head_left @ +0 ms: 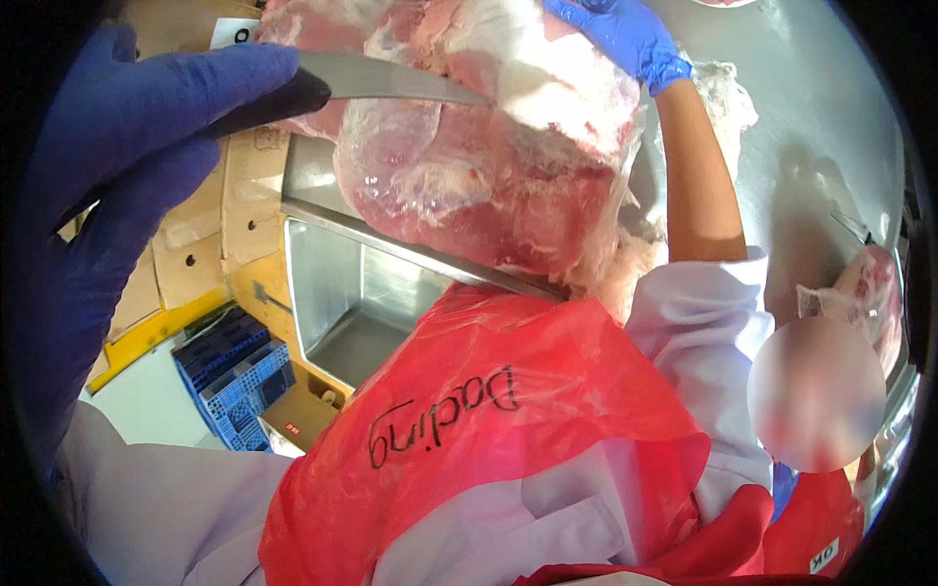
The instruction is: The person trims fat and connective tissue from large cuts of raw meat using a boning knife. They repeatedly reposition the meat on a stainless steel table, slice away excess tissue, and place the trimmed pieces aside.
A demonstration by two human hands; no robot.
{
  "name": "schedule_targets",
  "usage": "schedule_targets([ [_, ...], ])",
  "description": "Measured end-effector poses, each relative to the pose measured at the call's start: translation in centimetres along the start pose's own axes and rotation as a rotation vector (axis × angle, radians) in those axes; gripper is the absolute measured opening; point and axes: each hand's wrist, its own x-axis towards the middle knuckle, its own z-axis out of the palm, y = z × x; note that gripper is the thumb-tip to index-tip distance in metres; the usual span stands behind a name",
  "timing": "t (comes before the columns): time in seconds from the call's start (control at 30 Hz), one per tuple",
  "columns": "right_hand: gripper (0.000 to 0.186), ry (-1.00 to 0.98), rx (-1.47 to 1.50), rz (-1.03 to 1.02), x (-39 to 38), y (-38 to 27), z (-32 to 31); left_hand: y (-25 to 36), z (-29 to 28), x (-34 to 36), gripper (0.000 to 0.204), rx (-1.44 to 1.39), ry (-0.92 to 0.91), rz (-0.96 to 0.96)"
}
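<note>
My left hand, in a blue glove, is close up at the left and wraps round the dark handle of a knife. The knife's curved blade points right and lies over a large piece of raw meat, its tip against the surface. Red flesh, white fat and a shiny membrane show on the meat, which rests at the edge of a steel table. At the top my right hand, also blue-gloved, grips the meat's far right part. The upper frame edge cuts off some of its fingers.
Below the table edge is a steel tub. Cardboard boxes and blue plastic crates stand at the left. At the right, a thin blade and another meat piece lie near another person in a red apron.
</note>
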Motion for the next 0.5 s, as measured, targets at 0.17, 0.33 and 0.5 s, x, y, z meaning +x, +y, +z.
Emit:
schedule_targets([
  [0.17,0.050,-0.148,0.020,0.053,1.4,0.4,-0.1,1.6,-2.7,1.6,0.037,0.000,-0.108,-0.096],
  [0.33,0.043,-0.233,0.334,-0.106,3.0,3.1,1.7,3.0,-3.6,2.8,0.037,-0.031,-0.166,-0.190],
  [0.5,0.040,-0.242,0.274,-0.025,2.3,2.3,1.1,5.2,-3.2,2.2,0.036,-0.062,-0.169,-0.287],
])
